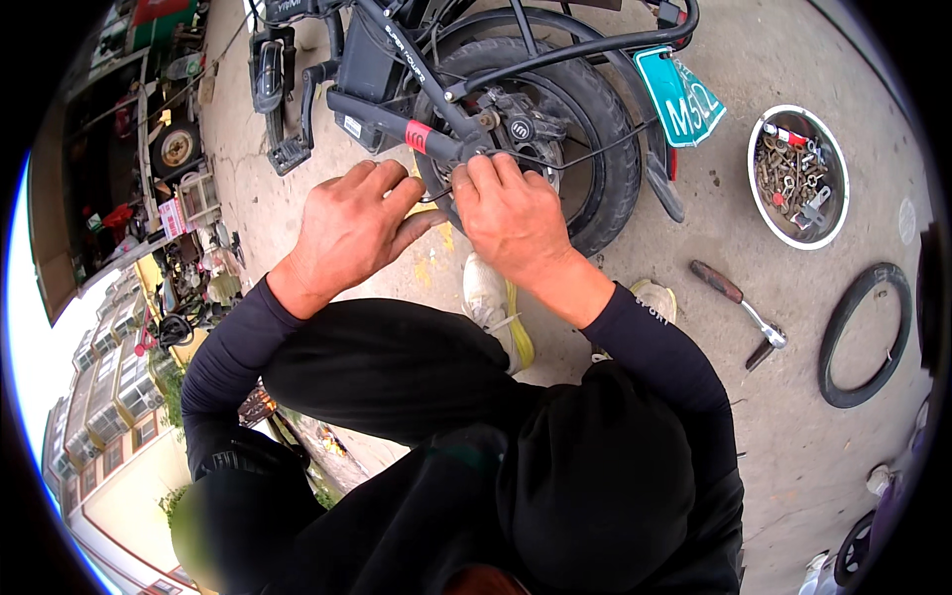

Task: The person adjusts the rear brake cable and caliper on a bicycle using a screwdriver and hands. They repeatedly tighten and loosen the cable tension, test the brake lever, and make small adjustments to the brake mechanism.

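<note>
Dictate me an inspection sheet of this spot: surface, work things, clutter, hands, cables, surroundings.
Surface: grey ground, some yellow marks.
Work things: bike; its rear wheel lies just beyond the right hand.
Clutter: bowl of metal parts, ratchet and black ring, all to the right.
Hands: left hand and right, fingers curled, by the bike; grip hidden.
Cables: thin black cable across the wheel.
Surroundings: buildings at left.

**Blocked at 12 o'clock, passable at 3**

From the right hand (511,213), the rear wheel (617,159) bars 12 to 2 o'clock, and a white shoe (486,297) obstructs 6. At 3, concrete (710,216) leaves a lane between mudguard (662,188) and bowl (839,203); a ratchet wrench (739,297) lies at 4. From the left hand (352,233), the pedal (290,155) blocks 11, the thigh (387,367) 6.
</note>
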Action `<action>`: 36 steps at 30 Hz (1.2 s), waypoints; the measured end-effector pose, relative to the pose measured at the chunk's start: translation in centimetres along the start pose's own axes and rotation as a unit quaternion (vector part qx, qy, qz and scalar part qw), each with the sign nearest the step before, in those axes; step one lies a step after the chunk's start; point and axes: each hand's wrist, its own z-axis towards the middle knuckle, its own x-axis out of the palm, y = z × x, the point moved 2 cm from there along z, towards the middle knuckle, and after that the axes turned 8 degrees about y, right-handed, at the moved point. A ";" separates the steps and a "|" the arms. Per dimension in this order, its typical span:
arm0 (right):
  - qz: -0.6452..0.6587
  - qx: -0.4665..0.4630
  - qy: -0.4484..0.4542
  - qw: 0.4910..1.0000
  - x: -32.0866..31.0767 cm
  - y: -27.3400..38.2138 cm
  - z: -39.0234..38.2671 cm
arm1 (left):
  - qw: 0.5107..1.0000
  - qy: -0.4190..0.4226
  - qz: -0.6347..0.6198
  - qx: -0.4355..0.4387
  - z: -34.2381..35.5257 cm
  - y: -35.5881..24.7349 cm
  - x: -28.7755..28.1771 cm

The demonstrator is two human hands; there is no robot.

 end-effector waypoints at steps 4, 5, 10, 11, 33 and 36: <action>0.014 0.008 0.011 1.000 -0.1 0.0 0.0 | 0.999 0.042 0.001 -0.031 0.0 0.4 0.5; 0.015 0.004 0.004 1.000 -0.1 0.0 0.1 | 0.998 0.041 -0.020 -0.037 -0.2 0.4 0.9; 0.053 -0.012 -0.054 0.997 -0.1 -0.5 0.1 | 0.793 0.168 -0.511 -0.285 -0.3 0.2 2.2; 0.060 -0.016 -0.055 0.997 -0.2 -0.7 0.1 | 0.678 0.192 -0.623 -0.338 -0.5 0.1 2.4; 0.083 -0.016 -0.038 0.996 -0.3 -0.9 0.1 | 1.000 -0.005 -0.025 0.014 0.9 0.2 1.3; 0.080 -0.018 -0.033 0.996 -0.3 -1.2 -0.1 | 0.963 0.075 -0.250 -0.071 1.5 1.7 2.0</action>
